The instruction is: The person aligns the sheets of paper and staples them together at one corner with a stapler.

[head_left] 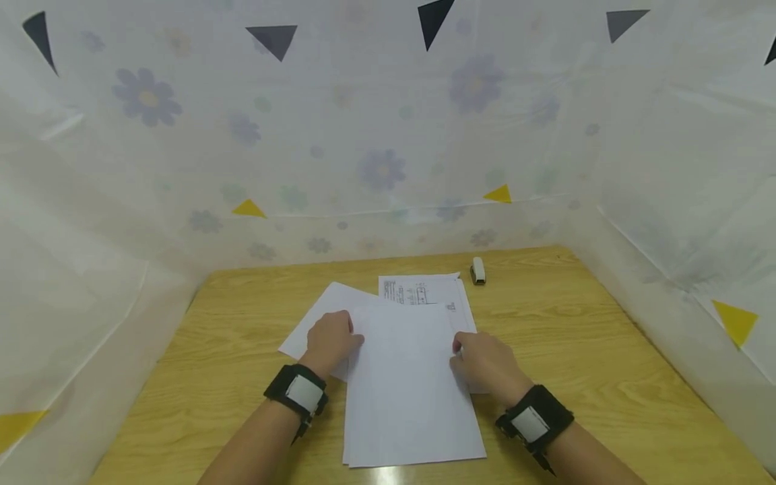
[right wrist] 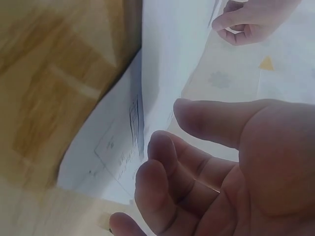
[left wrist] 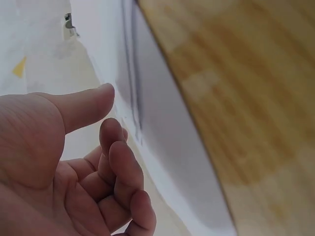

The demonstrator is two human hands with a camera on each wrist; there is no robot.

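A stack of blank white paper [head_left: 406,384] lies in the middle of the wooden table [head_left: 576,337]. My left hand [head_left: 345,337] rests at the stack's left edge, over a separate white sheet [head_left: 324,306]. In the left wrist view its fingers [left wrist: 120,162] are loosely curled beside the paper edge [left wrist: 167,147] and hold nothing. My right hand [head_left: 463,353] sits at the stack's right edge. Its fingers [right wrist: 162,162] are loosely curled next to a printed sheet [right wrist: 123,147], with nothing between thumb and fingers. That printed sheet [head_left: 421,291] pokes out behind the stack.
A small white stapler [head_left: 478,271] stands near the table's back edge, right of the printed sheet. Pale plastic sheeting with flowers and triangles [head_left: 376,168] walls the table on the back and both sides. Bare wood lies to the left and right of the papers.
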